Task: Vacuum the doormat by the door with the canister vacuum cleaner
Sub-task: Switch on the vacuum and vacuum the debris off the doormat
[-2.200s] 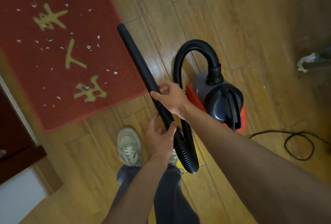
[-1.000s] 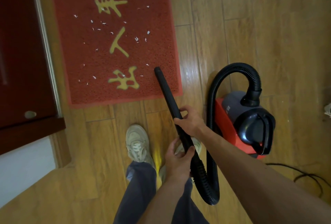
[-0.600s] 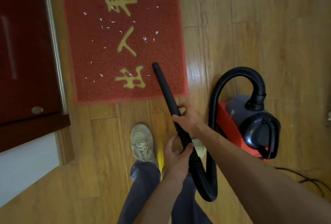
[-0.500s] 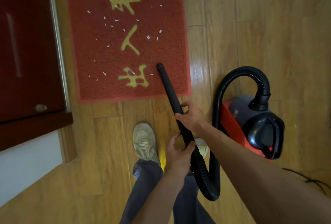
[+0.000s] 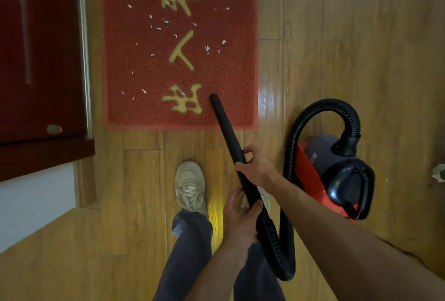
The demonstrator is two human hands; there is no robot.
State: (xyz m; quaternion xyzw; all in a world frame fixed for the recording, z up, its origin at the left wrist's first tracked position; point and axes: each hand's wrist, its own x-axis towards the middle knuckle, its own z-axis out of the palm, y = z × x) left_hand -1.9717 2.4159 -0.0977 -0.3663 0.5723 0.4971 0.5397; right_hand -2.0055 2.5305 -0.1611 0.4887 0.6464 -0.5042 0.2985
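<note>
A red doormat with gold characters lies on the wooden floor, dotted with several small white scraps. A black vacuum wand slants up from my hands, its tip over the mat's near right corner. My right hand grips the wand at mid-length. Lower down, my left hand grips it where the ribbed black hose begins. The hose loops back to the red and black canister standing on the floor to my right.
A dark red door and its frame run along the mat's left side, with a white wall below. My beige shoe stands just short of the mat. A small pale object sits at the right edge.
The view has swung from the canister toward the mat and door. The wand tip has come from the floor beside the mat onto its near right corner. Both hands kept their grip.
</note>
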